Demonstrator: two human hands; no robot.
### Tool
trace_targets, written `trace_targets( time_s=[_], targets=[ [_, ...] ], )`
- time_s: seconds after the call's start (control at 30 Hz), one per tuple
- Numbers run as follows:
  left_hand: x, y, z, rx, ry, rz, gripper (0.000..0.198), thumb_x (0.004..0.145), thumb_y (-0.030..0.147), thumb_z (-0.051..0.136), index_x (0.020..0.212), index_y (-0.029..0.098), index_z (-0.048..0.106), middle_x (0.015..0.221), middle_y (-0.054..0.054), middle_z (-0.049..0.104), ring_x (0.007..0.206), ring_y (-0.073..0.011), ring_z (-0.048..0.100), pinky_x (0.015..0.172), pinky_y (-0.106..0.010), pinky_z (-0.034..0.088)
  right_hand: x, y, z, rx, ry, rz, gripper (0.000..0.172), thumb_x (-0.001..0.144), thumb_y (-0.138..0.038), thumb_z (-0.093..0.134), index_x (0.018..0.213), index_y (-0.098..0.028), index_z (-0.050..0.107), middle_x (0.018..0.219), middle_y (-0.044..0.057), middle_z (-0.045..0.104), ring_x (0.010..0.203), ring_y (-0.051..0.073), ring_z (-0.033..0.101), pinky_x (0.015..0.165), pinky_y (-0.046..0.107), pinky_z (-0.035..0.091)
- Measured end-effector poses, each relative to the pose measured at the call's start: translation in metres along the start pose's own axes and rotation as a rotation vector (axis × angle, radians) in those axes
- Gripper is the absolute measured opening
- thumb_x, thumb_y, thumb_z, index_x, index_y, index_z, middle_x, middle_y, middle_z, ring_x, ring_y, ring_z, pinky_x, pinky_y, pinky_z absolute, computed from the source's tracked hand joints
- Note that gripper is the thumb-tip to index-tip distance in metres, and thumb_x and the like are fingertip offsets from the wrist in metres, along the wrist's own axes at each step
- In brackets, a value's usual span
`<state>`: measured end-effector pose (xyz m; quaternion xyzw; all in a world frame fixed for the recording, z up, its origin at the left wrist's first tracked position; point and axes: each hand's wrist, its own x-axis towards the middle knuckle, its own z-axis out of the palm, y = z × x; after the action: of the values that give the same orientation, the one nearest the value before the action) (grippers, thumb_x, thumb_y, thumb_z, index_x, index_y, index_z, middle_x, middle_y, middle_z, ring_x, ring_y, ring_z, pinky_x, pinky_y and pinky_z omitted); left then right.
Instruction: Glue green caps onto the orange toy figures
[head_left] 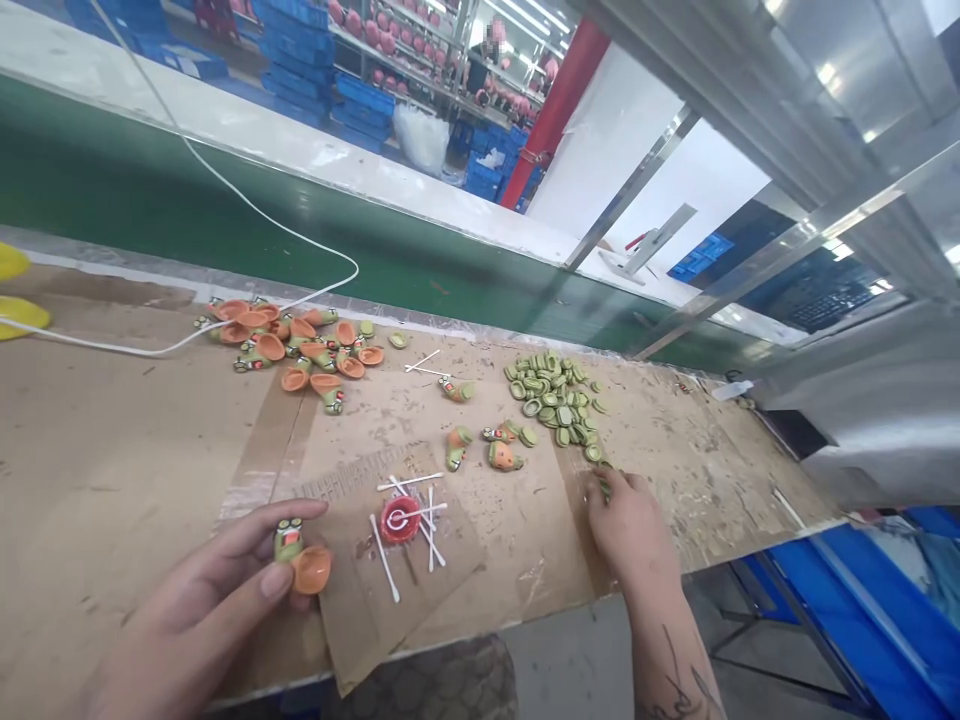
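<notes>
My left hand [225, 590] is closed on a small frog-like figurine [311, 570], green with big eyes at the top and an orange hollow cup at the bottom. At the right, my right hand [634, 520] has its fingertips pinched on a green oval piece [604, 484], mostly hidden by the fingers. Just beyond it lies a pile of similar green oval pieces [555, 395]. Between the hands, a red cup [400, 520] with white content sits on a cardboard sheet [367, 640], cotton swabs [385, 560] around it and one across it. Several more figurines [504, 456] lie past the cup.
A heap of orange-and-green figurines [300, 345] lies at the back left. Two crossed swabs [424, 364] rest near the back edge. A white cable [255, 210] runs over the left side of the table [112, 430]. Behind runs a green belt [420, 270].
</notes>
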<state>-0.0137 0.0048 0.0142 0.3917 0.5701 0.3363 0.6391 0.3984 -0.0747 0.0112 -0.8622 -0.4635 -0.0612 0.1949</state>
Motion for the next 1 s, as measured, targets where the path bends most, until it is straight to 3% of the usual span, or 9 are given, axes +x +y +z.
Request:
trace_targets(
  time_s=[0.13, 0.27, 0.4, 0.47, 0.53, 0.63, 0.73, 0.87, 1.0],
  targets=[
    [-0.001, 0.001, 0.001, 0.023, 0.015, 0.028, 0.037, 0.077, 0.062, 0.081, 0.103, 0.036, 0.082, 0.1, 0.003, 0.08, 0.081, -0.0233, 0.066, 0.076, -0.032, 0.051, -0.004, 0.011, -0.004, 0.023, -0.103, -0.035, 0.029, 0.088, -0.017, 0.055, 0.102, -0.02, 0.08, 0.094, 0.014, 0.073, 0.078, 0.026, 0.068, 0.071, 0.039, 0.052],
    [-0.001, 0.0, 0.001, 0.048, 0.008, 0.033, 0.039, 0.078, 0.063, 0.08, 0.105, 0.035, 0.08, 0.098, 0.004, 0.08, 0.08, -0.0214, 0.067, 0.079, -0.031, 0.052, -0.007, -0.016, -0.008, 0.151, -0.316, -0.142, 0.03, 0.094, -0.027, 0.054, 0.112, -0.021, 0.077, 0.102, 0.01, 0.079, 0.09, 0.026, 0.073, 0.077, 0.039, 0.058],
    [-0.001, -0.002, 0.001, 0.07, 0.005, 0.071, 0.055, 0.072, 0.071, 0.079, 0.109, 0.031, 0.077, 0.093, 0.002, 0.078, 0.08, -0.0234, 0.068, 0.077, -0.032, 0.055, -0.01, -0.044, -0.012, 0.264, -0.52, -0.27, 0.031, 0.096, -0.029, 0.051, 0.109, -0.024, 0.079, 0.112, 0.008, 0.076, 0.106, 0.023, 0.072, 0.093, 0.036, 0.057],
    [-0.002, -0.002, 0.002, 0.08, 0.002, 0.083, 0.061, 0.07, 0.074, 0.079, 0.111, 0.029, 0.075, 0.088, 0.001, 0.077, 0.079, -0.0236, 0.068, 0.075, -0.031, 0.056, -0.01, -0.049, -0.013, 0.264, -0.524, -0.262, 0.036, 0.096, -0.028, 0.048, 0.117, -0.024, 0.076, 0.122, 0.009, 0.071, 0.11, 0.023, 0.07, 0.096, 0.036, 0.054],
    [-0.002, -0.003, 0.001, 0.086, 0.0, 0.089, 0.06, 0.072, 0.074, 0.078, 0.111, 0.029, 0.075, 0.086, 0.001, 0.076, 0.078, -0.0227, 0.069, 0.074, -0.03, 0.057, -0.011, -0.051, -0.012, 0.184, -0.479, -0.175, 0.037, 0.097, -0.034, 0.049, 0.124, -0.023, 0.071, 0.123, 0.011, 0.069, 0.101, 0.024, 0.07, 0.089, 0.037, 0.055],
    [0.0, -0.004, -0.001, 0.072, -0.04, 0.108, 0.057, 0.073, 0.071, 0.079, 0.11, 0.028, 0.075, 0.086, 0.0, 0.077, 0.075, -0.0214, 0.069, 0.071, -0.029, 0.059, -0.013, -0.054, -0.009, 0.016, -0.421, -0.03, 0.036, 0.093, -0.048, 0.059, 0.113, -0.021, 0.071, 0.101, 0.009, 0.072, 0.084, 0.026, 0.068, 0.075, 0.038, 0.051],
    [0.003, -0.007, -0.003, 0.038, -0.096, 0.122, 0.051, 0.075, 0.062, 0.084, 0.111, 0.028, 0.074, 0.09, -0.001, 0.079, 0.076, -0.0212, 0.071, 0.069, -0.029, 0.061, -0.018, -0.06, -0.005, -0.014, -0.411, -0.014, 0.028, 0.091, -0.046, 0.064, 0.101, -0.021, 0.072, 0.087, 0.007, 0.071, 0.082, 0.026, 0.067, 0.074, 0.038, 0.05],
    [0.007, -0.009, -0.006, -0.006, -0.15, 0.186, 0.042, 0.076, 0.043, 0.089, 0.113, 0.029, 0.075, 0.102, -0.004, 0.082, 0.089, -0.0239, 0.076, 0.073, -0.028, 0.063, -0.033, -0.071, -0.008, 0.243, -0.406, -0.073, 0.028, 0.093, -0.035, 0.062, 0.116, -0.022, 0.07, 0.1, 0.007, 0.072, 0.085, 0.021, 0.069, 0.078, 0.034, 0.057],
    [0.009, -0.007, -0.005, -0.029, -0.24, 0.409, 0.026, 0.074, 0.024, 0.09, 0.098, 0.03, 0.081, 0.099, -0.004, 0.084, 0.087, -0.0215, 0.079, 0.07, -0.022, 0.063, -0.056, -0.102, -0.017, 0.643, -0.329, -0.282, 0.028, 0.094, -0.028, 0.068, 0.122, -0.027, 0.067, 0.113, 0.005, 0.071, 0.091, 0.017, 0.071, 0.084, 0.029, 0.061]
  ],
)
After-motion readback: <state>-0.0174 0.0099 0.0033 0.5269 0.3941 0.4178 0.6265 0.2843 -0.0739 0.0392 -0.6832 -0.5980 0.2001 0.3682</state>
